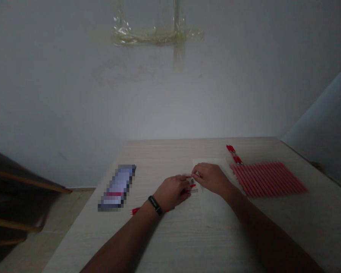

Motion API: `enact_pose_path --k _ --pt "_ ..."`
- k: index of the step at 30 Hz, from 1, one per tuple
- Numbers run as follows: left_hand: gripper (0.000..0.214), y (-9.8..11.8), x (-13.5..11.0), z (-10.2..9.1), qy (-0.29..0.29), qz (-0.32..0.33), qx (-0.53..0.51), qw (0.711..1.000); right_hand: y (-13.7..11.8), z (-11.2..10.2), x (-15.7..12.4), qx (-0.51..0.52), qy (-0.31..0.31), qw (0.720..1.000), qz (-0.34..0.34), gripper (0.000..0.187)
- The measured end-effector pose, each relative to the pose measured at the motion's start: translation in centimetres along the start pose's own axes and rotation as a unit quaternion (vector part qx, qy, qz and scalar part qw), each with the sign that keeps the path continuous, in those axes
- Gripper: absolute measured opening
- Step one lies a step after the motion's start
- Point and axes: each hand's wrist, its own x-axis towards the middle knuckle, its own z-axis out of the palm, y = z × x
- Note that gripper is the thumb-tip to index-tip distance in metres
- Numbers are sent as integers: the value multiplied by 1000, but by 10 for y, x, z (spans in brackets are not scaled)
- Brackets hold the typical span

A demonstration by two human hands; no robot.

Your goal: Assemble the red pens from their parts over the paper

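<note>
My left hand [174, 191], with a dark band on its wrist, is closed over small red-ended, pen-like pieces [192, 185] low above the table. My fingers hide most of them. My right hand [209, 176] meets it from the right, thumb and forefinger pinched together at the end of the pieces. What the pinch holds is too small to make out. Beneath my right hand lies a pale translucent sheet [213, 212]. More red pen-like pieces [135, 211] lie partly hidden under my left wrist.
Pinkish-red sticks [269, 180] lie side by side in a row at the right of the pale wooden table [165, 151]. Red pens [234, 154] rest just behind them. A blurred-out phone-like slab [118, 187] lies at left. A wall stands behind the table.
</note>
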Motion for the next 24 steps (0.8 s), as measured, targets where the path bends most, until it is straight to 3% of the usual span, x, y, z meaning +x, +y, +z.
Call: enact_pose_path --k 6,10,13,17,24 --pt "18 1 -1 -3 12 1 -11 1000 3 1 0 -6 10 1000 -2 12" --pt "23 1 -5 -14 37 -38 -32 998 8 1 -1 -5 25 1000 -3 12" --pt "15 -10 -10 -25 79 -87 -36 992 12 2 -1 -1 30 1000 2 13" --pt "19 -33 -19 -38 124 -144 -36 981 21 2 0 -5 22 1000 11 13" --pt "32 -54 -28 -49 143 -211 0 967 38 -1 -2 -14 28 999 45 14"
